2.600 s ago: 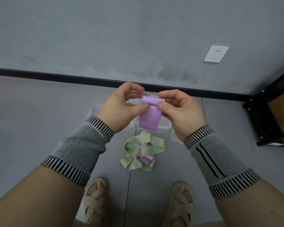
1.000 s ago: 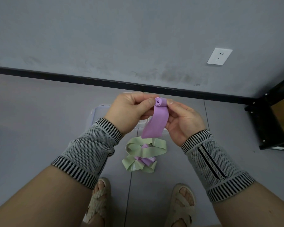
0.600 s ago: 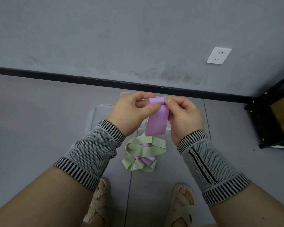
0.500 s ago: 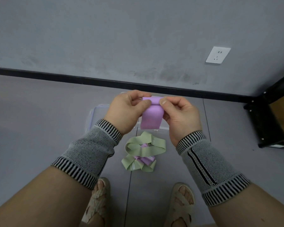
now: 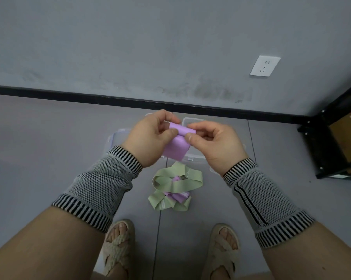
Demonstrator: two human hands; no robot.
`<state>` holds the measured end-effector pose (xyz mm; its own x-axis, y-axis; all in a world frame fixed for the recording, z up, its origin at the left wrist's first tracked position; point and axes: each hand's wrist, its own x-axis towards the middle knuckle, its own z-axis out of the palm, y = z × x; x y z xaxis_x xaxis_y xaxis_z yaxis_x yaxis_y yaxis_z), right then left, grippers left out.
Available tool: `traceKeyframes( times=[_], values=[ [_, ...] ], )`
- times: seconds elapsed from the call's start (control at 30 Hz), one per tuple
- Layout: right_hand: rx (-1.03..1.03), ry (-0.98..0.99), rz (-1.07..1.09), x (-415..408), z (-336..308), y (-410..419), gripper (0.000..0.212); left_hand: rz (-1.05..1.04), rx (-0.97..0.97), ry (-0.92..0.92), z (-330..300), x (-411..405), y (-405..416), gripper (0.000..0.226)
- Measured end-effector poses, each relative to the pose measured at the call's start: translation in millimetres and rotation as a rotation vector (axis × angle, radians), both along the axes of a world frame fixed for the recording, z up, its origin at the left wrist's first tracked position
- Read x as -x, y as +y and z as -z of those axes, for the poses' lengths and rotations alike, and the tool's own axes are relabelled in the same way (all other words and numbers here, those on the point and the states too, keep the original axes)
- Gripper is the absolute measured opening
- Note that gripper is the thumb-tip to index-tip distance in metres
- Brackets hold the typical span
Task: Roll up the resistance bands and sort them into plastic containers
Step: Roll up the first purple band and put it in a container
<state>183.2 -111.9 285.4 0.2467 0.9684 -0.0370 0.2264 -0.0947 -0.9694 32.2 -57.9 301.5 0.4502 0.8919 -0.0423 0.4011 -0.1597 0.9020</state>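
Both hands, left hand and right hand, pinch a purple band above grey floor; grey wall with socket beyond.

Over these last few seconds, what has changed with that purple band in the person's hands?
The purple resistance band has been rolled further from its top edge: the roll is thicker and the hanging tail shorter. A second ago it was turned end-on; now it lies level again. The left hand and right hand pinched it throughout. The pile of green and purple bands on the floor and the clear containers stayed put.
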Motion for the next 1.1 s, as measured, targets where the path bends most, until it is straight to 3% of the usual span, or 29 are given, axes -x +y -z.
traceKeyframes(
  times=[0.27,0.47,0.6,0.9,1.1],
  values=[
    [0.063,-0.147,-0.057,-0.6,2.7,0.6,0.005,0.007,-0.03,0.064,0.6,-0.9,-0.1,0.024],
    [0.12,0.246,0.134,-1.5,1.1,4.4,0.007,0.005,-0.033,0.173,3.3,4.1,3.1,0.02],
    [0.161,0.4,0.2,0.0,-0.4,5.8,0.011,0.005,-0.044,0.178,2.5,4.5,4.4,0.018],
    [0.181,0.555,0.317,-2.9,-0.9,5.2,0.019,0.002,0.02,0.124,-5.8,4.8,2.7,0.018],
    [0.119,0.405,0.295,4.4,5.1,6.4,0.016,0.015,0.082,0.048,-12.3,4.2,-1.6,0.016]
  ],
)
